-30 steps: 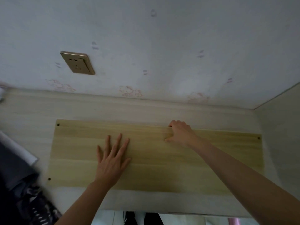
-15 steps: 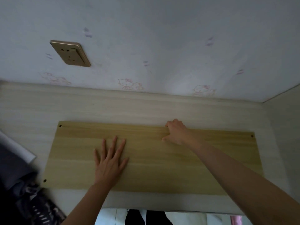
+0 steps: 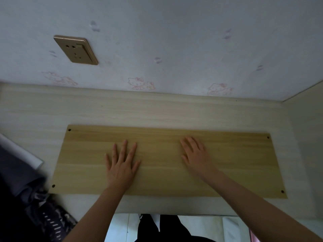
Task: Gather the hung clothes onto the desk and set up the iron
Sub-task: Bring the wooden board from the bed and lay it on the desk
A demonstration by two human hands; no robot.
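We look down on a pale wall (image 3: 174,32) that fills the upper half of the view, printed with faint pink cartoon cats and small grey marks. Below it runs the desk (image 3: 157,110), light wood grain, meeting the wall at its far edge and a side panel (image 3: 307,145) of the same pale wood on the right. On the desk lies a long yellowish wooden board (image 3: 241,165), flat, its long side parallel to the wall, with a small dark hole near each corner. At the left edge of view sit the clothes (image 3: 17,175): a heap of dark grey fabric with a patterned dark garment (image 3: 50,220) nearer us. It is blurred, and appears to rest on the desk's left end, just beside the board's near left corner. Our left hand (image 3: 122,165) lies palm down on the board left of its middle, fingers spread and straight. Our right hand (image 3: 197,156) lies flat on the board right of its middle, fingers extended and close together, holding nothing. The two hands are apart. A gold-coloured socket (image 3: 76,49) is set in the wall up on the left.
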